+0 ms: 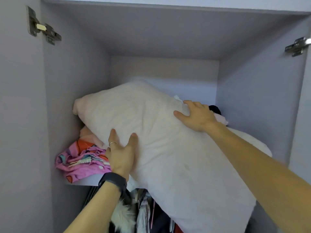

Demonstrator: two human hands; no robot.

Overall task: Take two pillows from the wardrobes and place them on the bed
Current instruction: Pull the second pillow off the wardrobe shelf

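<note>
A big cream-white pillow (pixel 159 140) lies tilted on the upper shelf of the open lilac wardrobe (pixel 75 81), its near end hanging out over the shelf edge. My left hand (pixel 122 152), with a ring and a black wristband, grips the pillow's left side. My right hand (pixel 196 115) presses on its top right part, fingers spread over the fabric. A second white pillow (pixel 252 142) shows partly under my right forearm, mostly hidden. The bed is out of view.
A pink patterned cloth (pixel 80 162) is bunched on the shelf's left end, and a dark item (pixel 215 109) sits behind my right hand. Hanging clothes (pixel 143 212) fill the space under the shelf. Door hinges (pixel 43 29) stick out on both side walls.
</note>
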